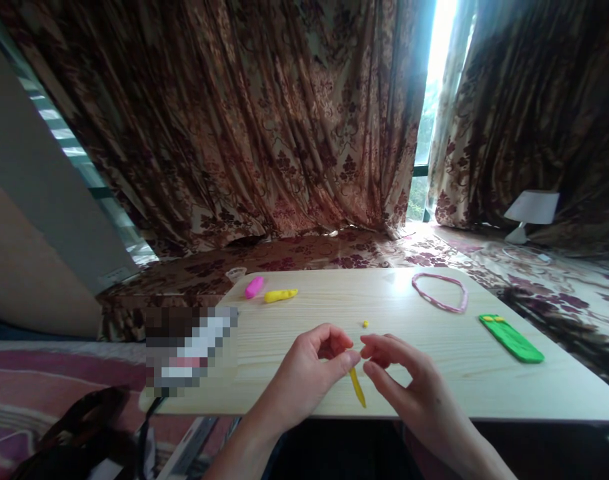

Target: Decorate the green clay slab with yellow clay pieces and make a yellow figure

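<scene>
Pinching the thin yellow strip (358, 392) by its end, the left hand (311, 365) risked tearing it with too strong pressure; the right hand (418, 379), fingers (388, 344) parted, held nothing.

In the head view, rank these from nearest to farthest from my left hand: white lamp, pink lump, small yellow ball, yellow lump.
Nearest to your left hand first:
1. Small yellow ball, ahead, slightly right.
2. Yellow lump, ahead and left.
3. Pink lump, left of the yellow one.
4. White lamp, far right, beyond the table.
</scene>
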Motion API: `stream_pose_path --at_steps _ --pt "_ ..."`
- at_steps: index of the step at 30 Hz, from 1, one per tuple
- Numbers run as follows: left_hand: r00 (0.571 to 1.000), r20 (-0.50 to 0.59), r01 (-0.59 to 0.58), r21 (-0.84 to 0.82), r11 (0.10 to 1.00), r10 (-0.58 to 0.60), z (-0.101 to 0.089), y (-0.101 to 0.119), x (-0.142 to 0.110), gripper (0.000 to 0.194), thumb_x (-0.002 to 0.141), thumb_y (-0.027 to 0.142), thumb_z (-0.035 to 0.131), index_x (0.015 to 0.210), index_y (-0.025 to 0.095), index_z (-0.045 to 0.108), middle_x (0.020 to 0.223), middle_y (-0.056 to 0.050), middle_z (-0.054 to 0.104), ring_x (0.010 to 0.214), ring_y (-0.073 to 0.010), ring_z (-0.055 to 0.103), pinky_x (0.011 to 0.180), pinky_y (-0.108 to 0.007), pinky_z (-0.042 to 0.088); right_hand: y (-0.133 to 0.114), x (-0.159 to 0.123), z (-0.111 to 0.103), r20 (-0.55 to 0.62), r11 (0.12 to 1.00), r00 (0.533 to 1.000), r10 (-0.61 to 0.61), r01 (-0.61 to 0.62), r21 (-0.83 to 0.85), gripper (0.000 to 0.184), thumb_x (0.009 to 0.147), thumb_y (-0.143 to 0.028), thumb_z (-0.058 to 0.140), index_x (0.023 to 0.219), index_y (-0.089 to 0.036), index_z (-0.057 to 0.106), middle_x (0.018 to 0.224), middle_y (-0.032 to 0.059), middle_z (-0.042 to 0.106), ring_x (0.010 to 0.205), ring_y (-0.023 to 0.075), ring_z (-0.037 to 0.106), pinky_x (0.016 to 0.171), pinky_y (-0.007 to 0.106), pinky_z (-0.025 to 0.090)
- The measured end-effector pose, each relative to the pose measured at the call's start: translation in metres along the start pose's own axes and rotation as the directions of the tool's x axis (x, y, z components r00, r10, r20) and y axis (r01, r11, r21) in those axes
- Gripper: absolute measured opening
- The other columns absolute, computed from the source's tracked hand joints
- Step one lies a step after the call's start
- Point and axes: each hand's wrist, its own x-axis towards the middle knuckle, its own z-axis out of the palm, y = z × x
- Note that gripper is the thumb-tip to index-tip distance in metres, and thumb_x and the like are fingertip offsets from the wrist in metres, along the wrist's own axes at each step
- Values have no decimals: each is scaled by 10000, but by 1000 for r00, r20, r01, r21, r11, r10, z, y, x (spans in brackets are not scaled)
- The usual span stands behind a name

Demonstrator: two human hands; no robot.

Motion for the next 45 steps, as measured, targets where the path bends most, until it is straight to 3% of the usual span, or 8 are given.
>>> stream_pose_path --at_steps 4,11,16,24,30,35,40,45 --pt "1000 22 3 -33 999 -2 2 4 -1 140 781 306 621 796 173 577 723 21 551 700 -121 509 656 -230 411 4 -1 6 52 994 997 57 -61 89 214 809 -176 589 1016 -230 606 860 13 648 769 154 619 710 274 520" --pt "1000 18 10 -77 997 -8 0 9 -7 173 842 324 548 939 189 594 864 -15 620 830 -147 548 766 -256 429 12 -6 9 -32 970 987 154 -145 196 167 816 -245 601 973 -197 625 874 47 680 774 170 648 688 273 533" --pt "1000 -9 -9 -69 998 8 2 6 -9 110 811 262 587 888 185 604 810 -8 607 770 -138 539 723 -241 432 7 -4 7 -23 966 985 169 -161 204 219 814 -264 604 1025 -205 622 780 28 671 768 182 657 690 283 542" --pt "996 -69 -54 86 995 60 7 12 -8 91 801 224 561 863 199 622 818 -15 649 786 -164 582 742 -251 444 -1 -1 8 -15 977 990 140 -135 167 189 838 -258 569 1007 -197 629 783 31 659 793 182 645 708 283 537" --pt "994 -74 -67 107 992 75 10 12 -10 113 803 216 549 866 202 643 824 -8 664 783 -158 594 749 -240 448 0 -2 8 -17 978 990 138 -133 160 180 837 -229 562 1001 -201 632 907 45 674 813 172 641 727 281 525" --pt "997 -56 -54 115 992 60 10 11 -10 87 808 222 557 857 204 627 803 -3 652 784 -159 593 755 -246 447 -3 -1 7 -31 984 990 134 -130 126 141 830 -283 581 914 -190 646 793 26 659 770 166 624 687 260 513" --pt "994 -106 -20 138 990 35 6 9 -15 165 857 312 510 926 224 630 904 -9 662 884 -171 594 824 -262 424 3 -1 4 -78 985 986 149 -140 104 132 833 -301 570 844 -182 625 768 28 643 697 151 598 638 252 493" --pt "971 -185 -92 290 953 150 13 8 -22 61 803 257 590 841 219 621 851 12 614 868 -152 576 841 -239 399 2 -2 3 -80 983 985 150 -140 119 112 832 -296 571 842 -189 603 772 21 625 707 149 590 644 252 493"
